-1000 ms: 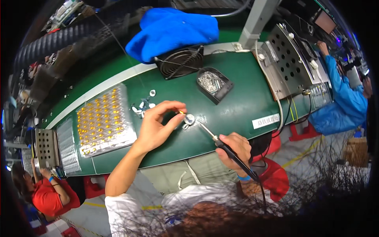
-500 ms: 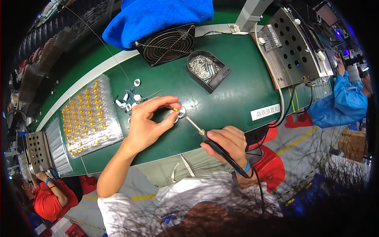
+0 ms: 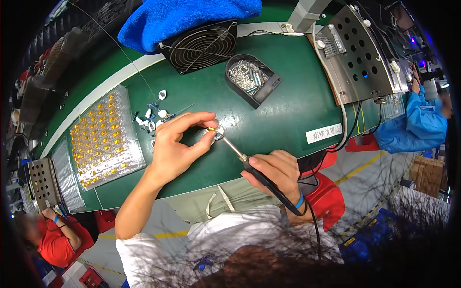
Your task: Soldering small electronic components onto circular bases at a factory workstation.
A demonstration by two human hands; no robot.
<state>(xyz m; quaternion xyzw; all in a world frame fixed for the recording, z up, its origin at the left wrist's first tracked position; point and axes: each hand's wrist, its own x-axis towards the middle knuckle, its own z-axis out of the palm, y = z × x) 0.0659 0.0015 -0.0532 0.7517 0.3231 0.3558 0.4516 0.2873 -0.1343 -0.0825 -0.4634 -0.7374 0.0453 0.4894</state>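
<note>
My right hand [image 3: 276, 173] is closed around the black handle of a soldering iron [image 3: 235, 150]. The iron's metal tip meets a small round white part [image 3: 220, 130], or comes very close to it. Beside that part, my left hand [image 3: 175, 146] pinches a tiny yellow piece [image 3: 211, 128] between thumb and index finger. The fingers partly cover both pieces, so whether they touch is unclear. Just beyond my left hand lie several loose white round parts [image 3: 162, 114] with dark blue wires.
On the left, a clear plastic tray [image 3: 137, 156] carries rows of yellow pieces. A black fan [image 3: 201, 45] stands at the back under a blue towel [image 3: 187, 21]. Nearby sits a black bin [image 3: 261, 98] of small metal parts. A perforated metal box [image 3: 353, 53] occupies the right; co-workers sit at both sides.
The whole view has shifted slightly. Both hands keep nearly the same pose, with the iron's tip still at the white part and the yellow piece still pinched.
</note>
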